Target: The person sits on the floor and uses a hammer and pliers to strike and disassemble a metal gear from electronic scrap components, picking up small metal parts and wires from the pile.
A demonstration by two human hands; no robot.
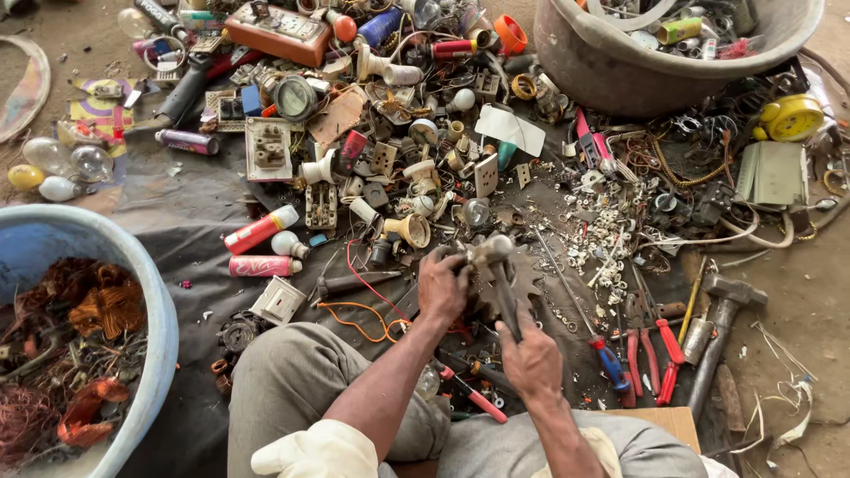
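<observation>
Centrally, low in the frame: a left hand (441,288) is closed around a small grey metal part (459,258), held just above a dark toothed gear disc (518,281) on the black ground sheet (186,212). A right hand (531,358) is wrapped round the handle of a hammer (498,274), whose rounded head sits beside the gripped part.

Lower right: a second, larger hammer (722,323), red-handled pliers (655,354) and a blue-handled screwdriver (593,332) are laid side by side.

Left edge: a blue tub (159,310) is filled with copper wire coils. Upper right: a grey basin (637,75) holds mixed scrap. Centre left: two red spray cans (261,248) lie near switches and sockets.

Handling note, offered as judgement: the part is best kept pinned flat against the gear disc, with fingertips drawn clear of the hammer head, and short controlled blows are to be preferred, since loose fragments scattered nearby could be sent flying
</observation>
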